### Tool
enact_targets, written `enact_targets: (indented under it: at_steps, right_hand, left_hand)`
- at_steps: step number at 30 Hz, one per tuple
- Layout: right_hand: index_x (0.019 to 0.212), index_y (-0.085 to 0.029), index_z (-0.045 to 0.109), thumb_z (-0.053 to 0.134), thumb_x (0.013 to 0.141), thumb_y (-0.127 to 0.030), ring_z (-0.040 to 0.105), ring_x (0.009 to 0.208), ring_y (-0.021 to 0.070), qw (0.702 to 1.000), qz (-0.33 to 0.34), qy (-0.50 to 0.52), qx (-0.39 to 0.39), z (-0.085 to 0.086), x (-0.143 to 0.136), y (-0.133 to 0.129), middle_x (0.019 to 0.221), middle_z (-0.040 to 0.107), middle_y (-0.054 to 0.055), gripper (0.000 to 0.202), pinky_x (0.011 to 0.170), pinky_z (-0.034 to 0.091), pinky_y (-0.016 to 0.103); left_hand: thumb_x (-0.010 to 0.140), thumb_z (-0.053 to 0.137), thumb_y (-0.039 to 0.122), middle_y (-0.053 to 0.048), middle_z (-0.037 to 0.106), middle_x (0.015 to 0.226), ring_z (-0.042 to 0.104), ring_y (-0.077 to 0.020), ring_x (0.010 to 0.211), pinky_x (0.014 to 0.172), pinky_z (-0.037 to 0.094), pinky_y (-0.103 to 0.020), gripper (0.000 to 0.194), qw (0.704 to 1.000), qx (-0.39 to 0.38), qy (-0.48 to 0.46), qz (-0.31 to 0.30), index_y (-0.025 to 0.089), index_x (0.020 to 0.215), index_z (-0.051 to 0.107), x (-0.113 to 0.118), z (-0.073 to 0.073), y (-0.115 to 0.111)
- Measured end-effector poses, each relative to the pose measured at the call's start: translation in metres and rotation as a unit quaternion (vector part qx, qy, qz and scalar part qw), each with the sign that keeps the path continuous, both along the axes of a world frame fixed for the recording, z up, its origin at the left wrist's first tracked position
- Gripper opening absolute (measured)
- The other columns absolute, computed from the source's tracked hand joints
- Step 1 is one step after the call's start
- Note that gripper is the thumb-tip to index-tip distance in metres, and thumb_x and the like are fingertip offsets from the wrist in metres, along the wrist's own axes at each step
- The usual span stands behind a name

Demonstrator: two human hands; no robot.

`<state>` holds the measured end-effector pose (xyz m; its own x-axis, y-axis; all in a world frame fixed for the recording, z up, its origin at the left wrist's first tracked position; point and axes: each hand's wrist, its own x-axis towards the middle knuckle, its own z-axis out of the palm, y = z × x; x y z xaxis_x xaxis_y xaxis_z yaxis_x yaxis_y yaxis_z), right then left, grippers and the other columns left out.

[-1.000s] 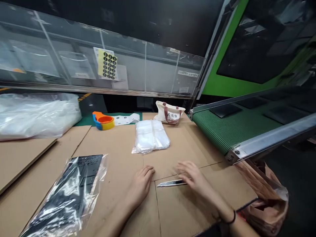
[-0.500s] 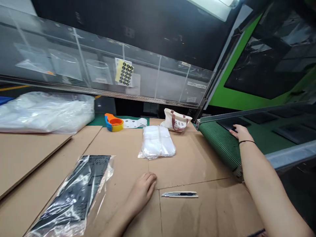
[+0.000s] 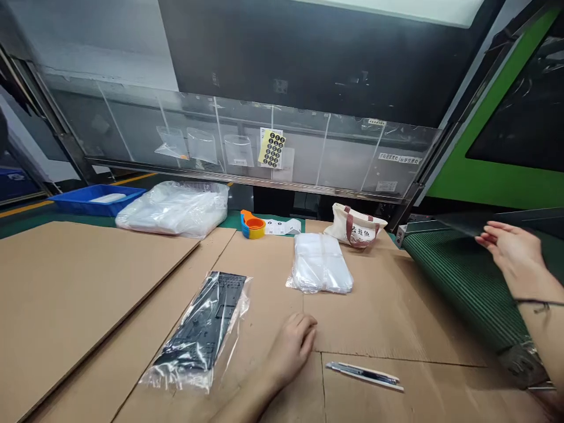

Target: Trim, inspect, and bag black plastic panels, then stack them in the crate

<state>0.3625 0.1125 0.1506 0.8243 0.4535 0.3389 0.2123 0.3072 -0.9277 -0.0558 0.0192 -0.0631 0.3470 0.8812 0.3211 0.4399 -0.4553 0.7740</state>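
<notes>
Over belt (image 3: 453, 279), right hand (image 3: 513, 252) grips panel (image 3: 463, 224) by edge; left hand (image 3: 293, 346) apart.

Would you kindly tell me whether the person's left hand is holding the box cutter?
No, the box cutter lies on the cardboard, apart from the left hand.

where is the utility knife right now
In the head view, the utility knife lies on the cardboard at the lower right of centre, right of the left hand and nearer the viewer than the stack of clear bags.
</notes>
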Motion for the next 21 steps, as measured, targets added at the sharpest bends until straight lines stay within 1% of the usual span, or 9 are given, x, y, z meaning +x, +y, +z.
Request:
enact_targets:
  at_steps: [3,5,8,11,12,14,16,18,21]
  right_hand:
    - [0.083,-0.013,0.068,0.069,0.072,-0.005,0.055,0.047,0.0045,0.979,0.192,0.016,-0.069,-0.033,-0.056,-0.044,0.064,0.058,-0.002,0.013,0.051,0.045,0.021]
    - [0.091,-0.018,0.069,0.08,0.065,-0.025,0.052,0.046,0.0052,0.94,0.318,0.03,-0.122,-0.075,-0.102,-0.081,0.066,0.055,-0.004,0.029,0.045,0.043,0.018]
    - [0.089,-0.022,0.066,0.079,0.064,-0.05,0.051,0.049,0.009,0.859,0.465,0.017,-0.216,-0.144,-0.164,-0.133,0.066,0.052,-0.004,0.039,0.043,0.045,0.022]
    - [0.105,-0.026,0.062,0.066,0.075,-0.058,0.054,0.058,0.0125,0.755,0.603,-0.011,-0.258,-0.183,-0.198,-0.162,0.072,0.054,-0.002,0.044,0.051,0.049,0.026]
    - [0.114,-0.027,0.057,0.064,0.078,-0.056,0.058,0.065,0.0148,0.737,0.624,-0.034,-0.257,-0.187,-0.201,-0.165,0.079,0.058,0.0,0.048,0.059,0.051,0.029]
    - [0.124,-0.027,0.051,0.064,0.079,-0.048,0.061,0.086,0.0204,0.738,0.607,-0.126,-0.266,-0.19,-0.198,-0.163,0.097,0.063,0.006,0.052,0.08,0.05,0.037]
    - [0.112,-0.023,0.057,0.064,0.079,-0.038,0.058,0.096,0.0238,0.738,0.544,-0.258,-0.305,-0.191,-0.188,-0.157,0.102,0.064,0.009,0.037,0.088,0.046,0.041]
    - [0.089,-0.021,0.059,0.059,0.081,-0.033,0.058,0.089,0.0234,0.706,0.504,-0.355,-0.347,-0.194,-0.177,-0.149,0.093,0.064,0.008,0.014,0.082,0.046,0.038]
    - [0.072,-0.021,0.054,0.049,0.088,-0.042,0.058,0.075,0.0201,0.697,0.51,-0.373,-0.339,-0.196,-0.17,-0.139,0.079,0.061,0.005,0.027,0.07,0.047,0.032]
  left_hand:
    - [0.088,0.054,0.038,-0.011,0.065,0.107,0.058,-0.0256,0.105,0.095,0.043,-0.042,0.025,0.978,-0.12,-0.169,0.019,0.019,0.102,0.062,0.002,0.002,0.001]
    - [0.081,0.064,0.049,-0.013,0.064,0.113,0.058,-0.027,0.11,0.097,0.043,-0.041,0.04,0.913,-0.231,-0.337,0.012,0.019,0.107,0.061,0.004,0.004,0.0]
    - [0.071,0.073,0.054,-0.012,0.064,0.114,0.062,-0.0258,0.105,0.088,0.049,-0.037,0.057,0.781,-0.349,-0.518,-0.01,0.019,0.113,0.058,0.009,0.01,-0.004]
    - [0.073,0.076,0.042,-0.011,0.069,0.105,0.066,-0.0211,0.091,0.081,0.051,-0.032,0.045,0.734,-0.391,-0.556,0.026,0.015,0.105,0.062,0.011,0.016,-0.007]
    - [0.074,0.076,0.038,-0.01,0.07,0.101,0.067,-0.0201,0.087,0.08,0.052,-0.031,0.04,0.727,-0.398,-0.558,0.039,0.014,0.102,0.063,0.011,0.018,-0.007]
    - [0.077,0.074,0.036,-0.008,0.072,0.089,0.067,-0.0179,0.077,0.072,0.053,-0.027,0.033,0.708,-0.417,-0.569,0.045,0.012,0.098,0.064,0.008,0.021,-0.006]
    - [0.079,0.07,0.038,-0.003,0.068,0.072,0.064,-0.0132,0.06,0.057,0.051,-0.022,0.029,0.682,-0.443,-0.581,0.027,0.014,0.092,0.063,0.004,0.023,-0.004]
    - [0.081,0.068,0.041,0.004,0.058,0.056,0.053,-0.0085,0.043,0.043,0.043,-0.018,0.027,0.666,-0.468,-0.581,0.005,0.015,0.084,0.06,0.0,0.022,-0.003]
    - [0.081,0.067,0.043,0.009,0.046,0.048,0.04,-0.0052,0.032,0.033,0.031,-0.016,0.029,0.66,-0.475,-0.581,-0.027,0.017,0.079,0.056,-0.002,0.017,-0.004]
